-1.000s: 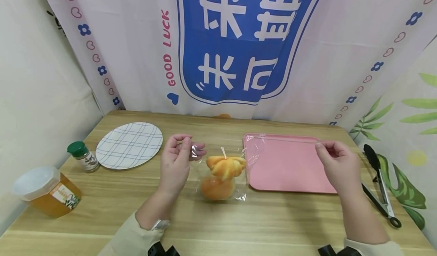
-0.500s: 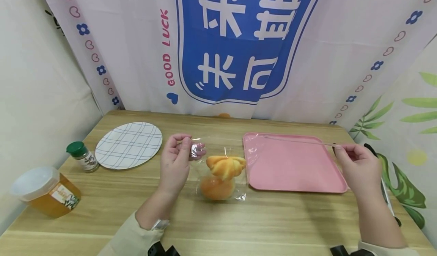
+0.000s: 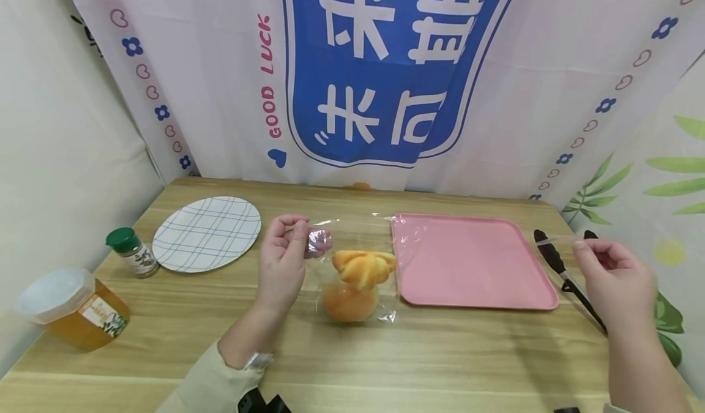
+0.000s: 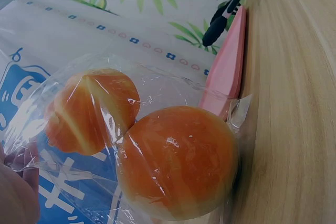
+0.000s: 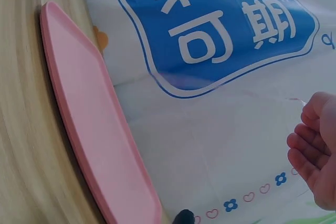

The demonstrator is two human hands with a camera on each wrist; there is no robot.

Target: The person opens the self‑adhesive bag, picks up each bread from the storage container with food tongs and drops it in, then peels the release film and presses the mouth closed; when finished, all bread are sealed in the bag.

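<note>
My left hand point(image 3: 282, 260) pinches the upper left corner of a clear plastic bag point(image 3: 352, 232) over the wooden table. Two bread rolls are inside it: a ridged, shell-shaped roll point(image 3: 365, 269) above a smooth round bun point(image 3: 349, 303). Both rolls show large through the shiny film in the left wrist view, with the left fingers point(image 4: 29, 169) at the lower left edge. Out to the right, beyond the tray, my right hand point(image 3: 617, 278) pinches a thin clear plastic strip point(image 3: 557, 239) between thumb and forefinger. This strip hangs apart from the bag.
A pink tray point(image 3: 476, 263) lies right of the bag, whose edge overlaps it in the head view. Black-and-silver tongs point(image 3: 553, 259) lie partly behind the right hand. Leftward are a checked plate point(image 3: 206, 234), a green-capped spice jar point(image 3: 133, 254) and a honey tub point(image 3: 82, 315).
My right hand has moved right, past the tray, drawing the plastic strip off the bag. The left hand and the rolls have stayed in place.
</note>
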